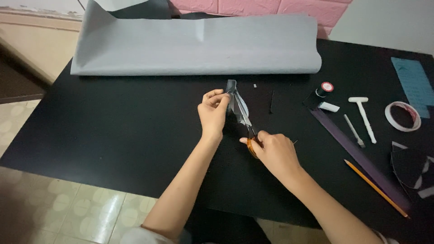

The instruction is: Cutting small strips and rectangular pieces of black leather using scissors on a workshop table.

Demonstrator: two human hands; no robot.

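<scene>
My left hand [213,110] pinches a small grey piece of material [235,100] above the black table [113,131]. My right hand [275,152] grips orange-handled scissors [251,141], whose blades point up into the grey piece. Both hands meet near the middle of the table. Which part of the piece the blades touch is hard to tell.
A large folded grey sheet [194,45] lies across the back. To the right are a dark ruler [357,156], a pencil [375,187], a white T-shaped tool [364,113], a thin white tool [354,131], a tape roll [402,116], a small spool [324,88] and dark cut pieces [409,167].
</scene>
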